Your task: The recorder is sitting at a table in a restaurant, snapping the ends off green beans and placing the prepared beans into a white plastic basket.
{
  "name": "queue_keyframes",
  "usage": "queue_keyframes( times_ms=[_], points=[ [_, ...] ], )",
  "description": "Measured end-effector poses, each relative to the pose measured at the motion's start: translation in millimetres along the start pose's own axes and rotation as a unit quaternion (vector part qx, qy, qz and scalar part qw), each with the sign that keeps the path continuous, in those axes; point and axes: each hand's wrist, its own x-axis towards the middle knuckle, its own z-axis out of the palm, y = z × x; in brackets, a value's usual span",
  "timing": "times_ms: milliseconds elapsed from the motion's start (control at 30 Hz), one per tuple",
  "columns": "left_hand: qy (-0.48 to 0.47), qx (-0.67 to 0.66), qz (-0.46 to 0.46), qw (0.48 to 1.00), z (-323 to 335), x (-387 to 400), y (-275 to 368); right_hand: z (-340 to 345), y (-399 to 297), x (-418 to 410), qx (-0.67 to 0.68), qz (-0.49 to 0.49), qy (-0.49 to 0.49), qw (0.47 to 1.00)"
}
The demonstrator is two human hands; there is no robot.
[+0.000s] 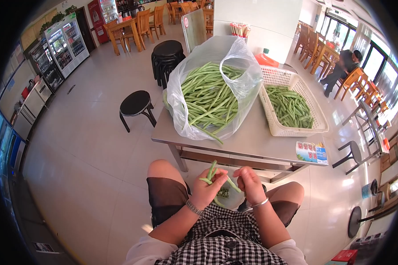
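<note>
My left hand (205,188) is closed around several green beans (213,170), whose ends stick out above and to the right of the fingers. Close beside it, on the right, my right hand (249,185) has curled fingers near a bean's end; whether it pinches anything cannot be told. Below the hands, partly hidden, a container (233,198) on the floor between the knees holds small green pieces. On the steel table (248,145) lies an open clear plastic bag (182,122) full of long green beans (212,96). Right of it, a white plastic basket (297,132) holds shorter bean pieces (288,106).
A black round stool (135,103) and a stack of black stools (167,53) stand left of the table. Behind the basket is a red container with a green cap (267,59). A person (343,68) sits at the far right. Another stool (351,154) stands right of the table.
</note>
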Motion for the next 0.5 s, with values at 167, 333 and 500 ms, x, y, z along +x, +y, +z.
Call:
queue_keyframes(
  times_ms=[167, 333, 500],
  points=[
    [-0.111, 0.154, 0.013, 0.982, -5.4, 7.0, -9.1, -18.5, -6.9, -5.2, -0.266, -0.025, -0.197, 0.943],
    [-0.254, 0.330, 0.142, 0.898, -13.7, 9.0, -3.0, -21.7, -49.1, -9.8, -0.534, -0.031, -0.229, 0.813],
    [-0.291, 0.347, 0.186, 0.872, -8.4, 9.2, -25.2, -22.1, -59.2, -7.0, -0.607, -0.133, -0.283, 0.731]
  ],
)
